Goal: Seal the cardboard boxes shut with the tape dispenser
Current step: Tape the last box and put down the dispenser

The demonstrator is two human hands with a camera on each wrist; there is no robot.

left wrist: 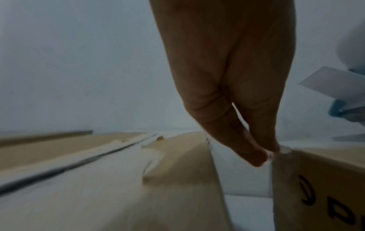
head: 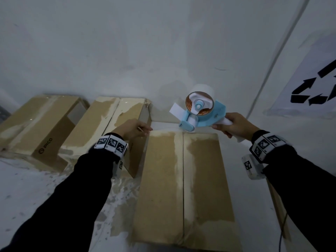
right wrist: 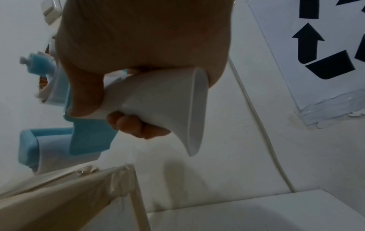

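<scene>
The right hand [head: 236,125] has its fingers curled round the white handle of the light-blue tape dispenser with its white tape roll [head: 199,110]. The dispenser's long axis runs left to right, roller end pointing left, at the far edge of the nearest brown cardboard box [head: 183,188], whose centre seam runs away from the person. The left hand [head: 133,129], fingers straight and together, touches this box's far left corner. Two more cardboard boxes [head: 41,124] lie left, by the white wall [head: 109,42].
</scene>
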